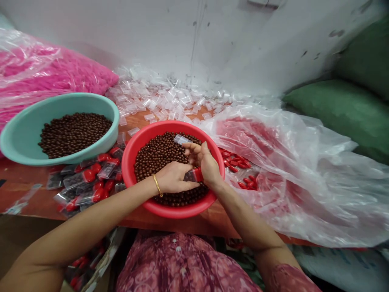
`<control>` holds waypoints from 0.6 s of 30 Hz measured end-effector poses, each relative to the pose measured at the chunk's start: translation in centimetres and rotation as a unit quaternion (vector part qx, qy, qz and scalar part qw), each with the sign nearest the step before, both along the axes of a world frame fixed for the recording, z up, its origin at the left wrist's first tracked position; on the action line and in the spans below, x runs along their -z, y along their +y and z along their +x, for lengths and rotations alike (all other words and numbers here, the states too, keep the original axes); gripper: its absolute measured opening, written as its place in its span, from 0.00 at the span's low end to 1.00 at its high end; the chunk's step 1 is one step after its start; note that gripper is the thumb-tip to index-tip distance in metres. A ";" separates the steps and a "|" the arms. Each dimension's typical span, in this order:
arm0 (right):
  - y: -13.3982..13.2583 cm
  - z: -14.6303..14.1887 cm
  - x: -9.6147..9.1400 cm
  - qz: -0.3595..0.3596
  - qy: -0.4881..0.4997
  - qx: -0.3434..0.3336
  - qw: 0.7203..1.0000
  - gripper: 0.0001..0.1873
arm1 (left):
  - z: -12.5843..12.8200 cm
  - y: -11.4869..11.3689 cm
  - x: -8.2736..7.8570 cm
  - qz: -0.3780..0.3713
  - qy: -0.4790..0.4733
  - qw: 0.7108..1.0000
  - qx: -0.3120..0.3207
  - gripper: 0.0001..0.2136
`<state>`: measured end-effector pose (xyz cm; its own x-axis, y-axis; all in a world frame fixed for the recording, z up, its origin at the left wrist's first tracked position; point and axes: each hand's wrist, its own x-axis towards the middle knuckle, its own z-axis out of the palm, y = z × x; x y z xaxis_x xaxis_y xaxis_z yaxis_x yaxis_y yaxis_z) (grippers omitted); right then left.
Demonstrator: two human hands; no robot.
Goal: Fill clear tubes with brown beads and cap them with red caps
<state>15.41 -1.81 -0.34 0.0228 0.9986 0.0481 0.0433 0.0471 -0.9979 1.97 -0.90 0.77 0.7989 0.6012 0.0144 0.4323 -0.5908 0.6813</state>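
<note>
Red-capped container (193, 174): above the near-right part of a red basin (129, 162), between the 2 hands. Survey runs left to right.

Far left: pink goods in a clear bag (60, 71); in front, a teal basin (22, 136) partly filled with brown balls (74, 134). Below its right edge, a heap of red-capped cases (91, 176) lies on the orange table (219, 222), touching or close to the red basin; exact contact unclear.

Centre: left hand (174, 177), gold bangle (157, 185) at wrist, reaches in from lower left, palm down, fingers pointing right. Grip is narrow, thumb on the near side and fingers on the far side of the container's dark body. Long axis lies roughly crosswise; red cap end points right, toward the other palm. Left hand is nearer the body end, right hand nearer the cap.

Right hand (210, 165) comes from lower right, wrist bent, palm turned left against or just beside the cap, fingers curled. At its fingertips, 1 clear case (181, 139); cannot tell whether it is pinched or resting on the balls below.

Behind: scattered clear pieces (170, 97) along the wall. Right: loose red caps (238, 161), a crumpled plastic bag (322, 182), green sacks (340, 109).
</note>
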 end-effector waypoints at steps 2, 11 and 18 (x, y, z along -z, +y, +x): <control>0.1 -0.4 0.0 -0.016 -0.016 -0.054 0.998 0.39 | -0.2 -0.3 0.1 0.033 0.013 0.999 -0.005 0.12; 0.0 -1.7 0.1 0.090 -0.095 -0.071 0.989 0.40 | -1.0 -0.5 0.3 0.160 0.084 0.983 -0.024 0.11; -0.8 4.4 -0.1 0.147 -0.110 0.135 0.974 0.27 | -4.4 -0.4 -2.9 0.161 -0.014 0.969 -0.186 0.14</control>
